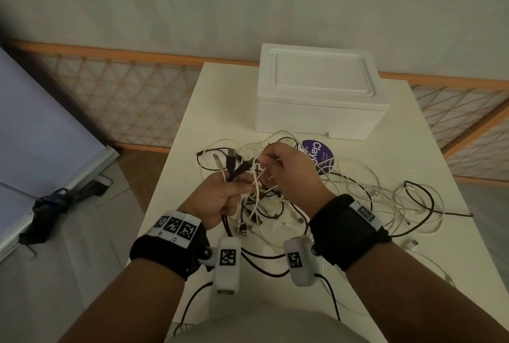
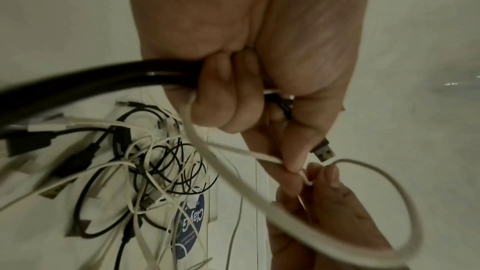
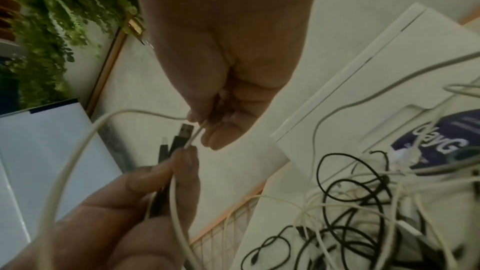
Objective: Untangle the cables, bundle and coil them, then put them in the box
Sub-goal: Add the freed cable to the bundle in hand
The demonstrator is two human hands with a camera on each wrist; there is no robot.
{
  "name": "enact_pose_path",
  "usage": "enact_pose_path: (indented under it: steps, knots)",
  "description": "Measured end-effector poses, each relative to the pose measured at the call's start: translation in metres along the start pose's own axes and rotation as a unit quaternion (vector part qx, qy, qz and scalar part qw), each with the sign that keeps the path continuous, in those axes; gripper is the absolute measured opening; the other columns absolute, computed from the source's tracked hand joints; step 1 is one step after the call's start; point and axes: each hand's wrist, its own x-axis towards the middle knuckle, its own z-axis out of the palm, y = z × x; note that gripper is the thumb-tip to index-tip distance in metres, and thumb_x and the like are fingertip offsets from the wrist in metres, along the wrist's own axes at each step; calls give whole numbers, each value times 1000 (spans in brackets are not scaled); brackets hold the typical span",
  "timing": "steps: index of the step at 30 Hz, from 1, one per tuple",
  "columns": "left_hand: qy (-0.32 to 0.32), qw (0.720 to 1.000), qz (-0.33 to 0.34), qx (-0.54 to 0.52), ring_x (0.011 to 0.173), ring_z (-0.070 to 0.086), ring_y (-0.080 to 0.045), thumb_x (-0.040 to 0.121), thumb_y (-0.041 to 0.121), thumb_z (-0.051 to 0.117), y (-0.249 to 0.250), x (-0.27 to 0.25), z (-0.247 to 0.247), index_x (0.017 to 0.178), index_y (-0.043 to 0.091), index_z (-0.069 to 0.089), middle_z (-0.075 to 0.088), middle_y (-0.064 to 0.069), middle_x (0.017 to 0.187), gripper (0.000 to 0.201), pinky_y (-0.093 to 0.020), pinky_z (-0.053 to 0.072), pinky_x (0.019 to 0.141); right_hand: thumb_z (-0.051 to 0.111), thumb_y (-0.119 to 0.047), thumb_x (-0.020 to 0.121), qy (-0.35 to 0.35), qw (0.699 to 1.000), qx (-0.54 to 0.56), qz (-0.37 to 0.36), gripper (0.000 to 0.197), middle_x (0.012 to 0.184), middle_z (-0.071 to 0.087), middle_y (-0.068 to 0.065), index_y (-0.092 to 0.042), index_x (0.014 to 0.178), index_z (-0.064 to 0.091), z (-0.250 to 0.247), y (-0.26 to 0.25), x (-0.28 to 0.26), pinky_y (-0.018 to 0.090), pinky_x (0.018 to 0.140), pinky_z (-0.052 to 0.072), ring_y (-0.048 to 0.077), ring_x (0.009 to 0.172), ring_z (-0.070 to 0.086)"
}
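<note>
A tangle of black and white cables [image 1: 325, 199] lies on the white table [image 1: 209, 100], in front of the closed white foam box [image 1: 316, 94]. My left hand [image 1: 220, 196] grips a bunch of cable ends above the table, with a black USB plug [image 1: 232, 154] and other plugs sticking up out of the fist. My right hand [image 1: 289, 169] pinches a thin white cable [image 3: 192, 137] just right of the left hand's fingertips. In the left wrist view the same white cable [image 2: 233, 184] loops away from the pinch, and the USB plug [image 2: 323, 151] juts out past the thumb.
A round purple sticker [image 1: 319, 155] lies under the cables near the box. A loose white plug [image 1: 411, 243] rests near the table's right edge. A wooden lattice rail [image 1: 124, 97] runs behind the table, and a pale board [image 1: 41, 150] leans at the left.
</note>
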Motion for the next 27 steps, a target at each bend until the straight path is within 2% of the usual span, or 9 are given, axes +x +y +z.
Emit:
enact_pose_path:
  steps: [4,6,8,13,17,21,23,25,27]
  knots:
    - [48,993,31,-103,29,22,-1,92,-1,52,-3,0,1,69,19,70,61,-1,63,36,-11,18,33,62,-35,90,-119,992,-51,-9,23,86,59,-12,-17,103,56,11,19,-5,17,68,47,1,75,59]
    - [73,982,45,-171,29,22,-1,94,0,48,-3,2,-3,67,21,69,67,2,69,40,-11,19,31,61,-30,90,-230,966,-115,-24,18,90,62,-8,-15,102,61,20,28,-11,23,76,47,8,82,60]
    - [92,973,55,-203,28,22,0,94,1,47,-1,1,-8,73,20,65,69,3,74,34,-10,18,31,60,-23,90,-271,951,-148,-15,10,86,60,-11,-17,97,64,25,35,-19,23,77,44,7,79,58]
    - [113,980,39,-161,28,22,-1,95,1,48,-8,-3,-7,80,17,58,72,4,76,24,-11,19,31,68,-27,85,-230,972,-57,13,19,93,65,-2,-20,101,60,18,32,-24,20,74,48,10,81,62]
    - [97,988,15,-116,28,24,-2,93,-1,52,-22,-3,6,76,18,50,63,4,55,25,-13,19,31,64,-16,88,-181,982,-58,-22,12,80,56,-16,-7,95,61,12,22,-25,4,63,38,-10,69,54]
    - [121,985,0,-124,31,24,-4,87,-5,58,-35,3,3,60,21,33,65,-2,67,45,-16,22,33,55,-10,88,-134,985,-105,36,8,85,65,-2,-18,86,57,3,26,-30,30,66,53,12,71,61]
    - [148,976,-17,-158,33,24,-5,88,-2,58,-39,5,-2,56,22,32,43,0,61,47,-18,23,34,50,-7,86,-22,991,-83,103,13,85,64,-1,-20,86,53,-5,27,-33,34,59,53,20,70,61]
    - [160,965,-30,-204,36,27,-8,91,2,52,-40,4,-2,59,18,39,34,0,64,38,-20,26,38,52,-1,79,119,985,-112,46,19,90,57,-1,-16,91,51,-9,23,-40,32,64,47,19,77,55]
    - [167,960,-40,-220,38,33,-10,91,6,50,-41,3,2,59,13,46,36,-3,63,33,-22,33,41,59,0,74,106,975,-173,-87,32,103,54,4,-9,104,53,-3,11,-46,27,78,42,18,93,52]
